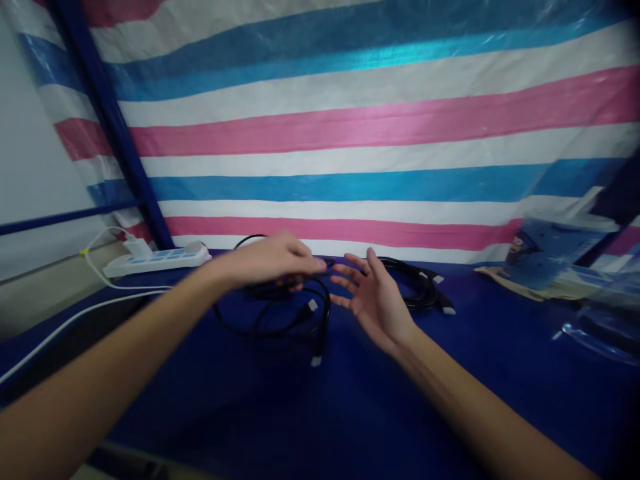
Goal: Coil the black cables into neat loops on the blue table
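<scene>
My left hand [273, 260] is closed on a black cable [327, 308], whose loose loops hang below the fingers. Two metal-tipped plugs of this cable show under the hand, one [306, 311] facing right and the other [317, 353] pointing down. Just right of it, my right hand [373, 297] is turned palm to the left with its fingers apart, and I see nothing held in it. Behind the right hand lies a coiled black cable [425, 293] with several plug ends on its right side. My right wrist and palm hide part of that coil.
A white power strip [160, 261] with a plugged-in adapter stands at the back left, white cords running from it. A plastic cup [553, 250] with a straw and some clear plastic [600, 333] are on the right of the blue table [345, 413]. A striped sheet [350, 140] hangs behind.
</scene>
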The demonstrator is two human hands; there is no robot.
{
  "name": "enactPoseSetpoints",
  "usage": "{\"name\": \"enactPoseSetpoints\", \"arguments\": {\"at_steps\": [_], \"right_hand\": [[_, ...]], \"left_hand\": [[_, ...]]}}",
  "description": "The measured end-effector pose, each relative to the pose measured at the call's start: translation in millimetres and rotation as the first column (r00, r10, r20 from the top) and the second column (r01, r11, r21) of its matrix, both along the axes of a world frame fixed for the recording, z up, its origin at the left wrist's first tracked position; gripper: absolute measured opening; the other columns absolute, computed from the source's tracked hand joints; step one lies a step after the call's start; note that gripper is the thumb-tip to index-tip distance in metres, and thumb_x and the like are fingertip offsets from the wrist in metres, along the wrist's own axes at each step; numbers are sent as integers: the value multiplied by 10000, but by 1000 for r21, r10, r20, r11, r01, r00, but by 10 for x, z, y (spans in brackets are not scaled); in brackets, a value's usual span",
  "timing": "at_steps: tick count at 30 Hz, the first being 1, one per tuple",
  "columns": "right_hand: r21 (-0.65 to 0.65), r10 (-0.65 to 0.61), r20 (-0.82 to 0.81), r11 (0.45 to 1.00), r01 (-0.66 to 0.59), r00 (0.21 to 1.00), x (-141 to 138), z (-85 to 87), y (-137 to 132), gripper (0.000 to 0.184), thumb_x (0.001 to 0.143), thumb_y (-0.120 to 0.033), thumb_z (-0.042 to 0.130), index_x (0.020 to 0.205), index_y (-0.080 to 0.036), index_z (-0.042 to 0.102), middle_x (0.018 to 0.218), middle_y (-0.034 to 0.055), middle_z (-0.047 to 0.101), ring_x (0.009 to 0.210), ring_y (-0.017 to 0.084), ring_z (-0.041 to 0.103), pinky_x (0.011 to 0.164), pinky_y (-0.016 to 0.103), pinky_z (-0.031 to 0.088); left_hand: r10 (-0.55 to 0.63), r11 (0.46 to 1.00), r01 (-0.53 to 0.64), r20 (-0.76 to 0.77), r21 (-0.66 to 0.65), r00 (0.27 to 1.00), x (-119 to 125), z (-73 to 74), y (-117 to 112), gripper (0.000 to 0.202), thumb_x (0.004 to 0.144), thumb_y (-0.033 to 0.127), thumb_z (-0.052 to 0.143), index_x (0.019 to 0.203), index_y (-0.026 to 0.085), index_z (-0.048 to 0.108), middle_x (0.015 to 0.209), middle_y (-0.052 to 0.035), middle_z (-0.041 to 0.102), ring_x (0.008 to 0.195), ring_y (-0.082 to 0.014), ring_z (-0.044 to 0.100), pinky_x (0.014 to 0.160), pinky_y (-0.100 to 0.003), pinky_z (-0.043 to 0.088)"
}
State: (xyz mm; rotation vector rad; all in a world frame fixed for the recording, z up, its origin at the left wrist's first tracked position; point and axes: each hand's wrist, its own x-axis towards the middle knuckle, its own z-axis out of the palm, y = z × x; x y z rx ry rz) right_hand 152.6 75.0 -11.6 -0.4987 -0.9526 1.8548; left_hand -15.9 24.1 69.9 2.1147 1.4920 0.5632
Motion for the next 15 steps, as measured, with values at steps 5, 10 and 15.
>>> {"name": "enactPoseSetpoints", "arguments": {"at_steps": [5, 10, 15], "right_hand": [[-95, -59, 298, 991, 91, 953, -81, -68, -100, 421, 671, -82, 630, 1043, -193, 469, 847, 9, 553, 652, 113, 556, 521, 211, 414], [72, -176, 311, 984, 161, 934, -7, -75, 40, 518, 684, -16, 475, 1150, -226, 387, 991, 28, 556, 442, 68, 481, 359, 198, 286], [258, -189, 438, 963, 78, 879, 203, 123, 142, 446, 712, -77, 588, 1125, -207, 479, 960, 23, 568, 400, 21, 388, 369, 187, 299]], "left_hand": [[-86, 727, 409, -517, 552, 852, 284, -734, -78, 357, 868, 393, 502, 650, 142, 631, 645, -41, 631, 605, -146, 544, 562, -271, 350], [514, 538, -10, -319, 843, 796, -255, -676, 122, 378, 841, 365, 524, 1179, 203, 576, 1141, -121, 611, 1066, -281, 528, 931, -453, 329], [680, 723, -566, -258, 397, 687, -999, -759, 504, 368, 887, 403, 389, 1091, 180, 599, 999, -132, 646, 979, -314, 576, 836, -427, 401]]}}
